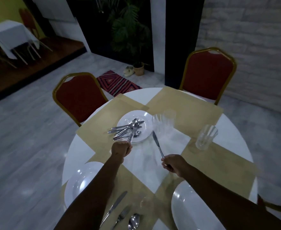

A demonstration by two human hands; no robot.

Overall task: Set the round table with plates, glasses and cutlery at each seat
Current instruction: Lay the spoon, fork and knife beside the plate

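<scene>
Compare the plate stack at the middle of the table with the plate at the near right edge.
The plate stack sits toward the table's middle and carries a heap of loose cutlery; the near right plate lies at the table edge and is bare. The stack shows more than one rim; the near plate looks single. The left hand grips cutlery over the stack, and neither hand touches the near plate. Both are round, white and glossy.

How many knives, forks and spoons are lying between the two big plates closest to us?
Knife: 1
Fork: 1
Spoon: 1
Total: 3
</scene>
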